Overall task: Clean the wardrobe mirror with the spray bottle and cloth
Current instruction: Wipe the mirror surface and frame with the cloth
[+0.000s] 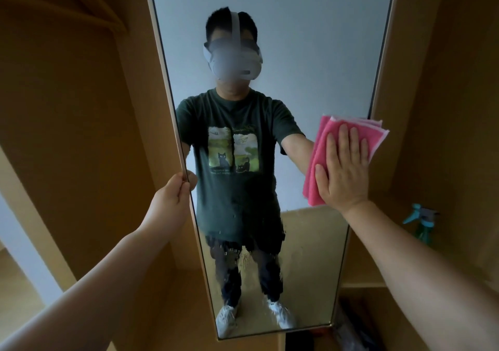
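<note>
The right hand [344, 169] presses a pink cloth [318, 161] flat-fingered against the mirror [270, 40]; the left hand [172, 194] grips its edge. A spray bottle [421, 222] stands on the shelf [399, 205].

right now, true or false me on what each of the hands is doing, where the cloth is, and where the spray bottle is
1. The right hand presses the folded pink cloth flat against the tall wardrobe mirror. True.
2. The left hand holds the teal plastic spray bottle. False: it grips the mirror's left edge, and the bottle sits untouched to the right of the mirror.
3. Droplets streak the lower part of the glass. True.
4. The cloth is at the mirror's left edge. False: it is near the right edge.
</note>
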A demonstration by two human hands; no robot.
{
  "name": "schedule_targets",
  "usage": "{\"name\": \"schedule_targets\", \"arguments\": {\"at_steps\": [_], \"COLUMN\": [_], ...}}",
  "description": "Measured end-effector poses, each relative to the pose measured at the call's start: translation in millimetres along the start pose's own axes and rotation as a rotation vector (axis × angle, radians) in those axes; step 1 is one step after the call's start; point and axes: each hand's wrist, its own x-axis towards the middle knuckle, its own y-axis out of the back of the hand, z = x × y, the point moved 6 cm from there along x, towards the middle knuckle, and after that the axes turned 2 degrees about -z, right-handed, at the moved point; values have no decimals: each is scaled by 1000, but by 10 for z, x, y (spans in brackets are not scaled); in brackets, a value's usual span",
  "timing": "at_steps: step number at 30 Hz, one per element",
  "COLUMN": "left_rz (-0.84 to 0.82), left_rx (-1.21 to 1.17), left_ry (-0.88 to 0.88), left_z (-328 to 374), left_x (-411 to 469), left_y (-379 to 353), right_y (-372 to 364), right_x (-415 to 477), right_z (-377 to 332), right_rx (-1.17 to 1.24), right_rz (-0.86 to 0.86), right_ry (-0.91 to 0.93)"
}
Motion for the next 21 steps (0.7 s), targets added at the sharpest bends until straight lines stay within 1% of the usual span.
{"name": "schedule_targets", "arguments": {"at_steps": [4, 7, 10, 12, 16, 21], "left_rz": [11, 20, -9, -4, 64, 232], "left_rx": [-45, -133, -241, -266, -280, -295], "left_ry": [-7, -9, 53, 104, 133, 174], "left_z": [-32, -69, -179, -288, -397, -407], "left_x": [-4, -25, -78, -142, -270, -351], "left_y": [-20, -57, -162, -252, -409, -529], "right_y": [-48, -48, -52, -51, -78, -95], "right_x": [-202, -258, -295, -299, -308, -297], "right_z": [-41, -55, -69, -93, -114, -134], "right_rx": [-8, -10, -6, 29, 100, 150], "right_rz": [-15, -21, -14, 16, 76, 150], "right_ry": [-19, -12, -15, -36, -33, -13]}}
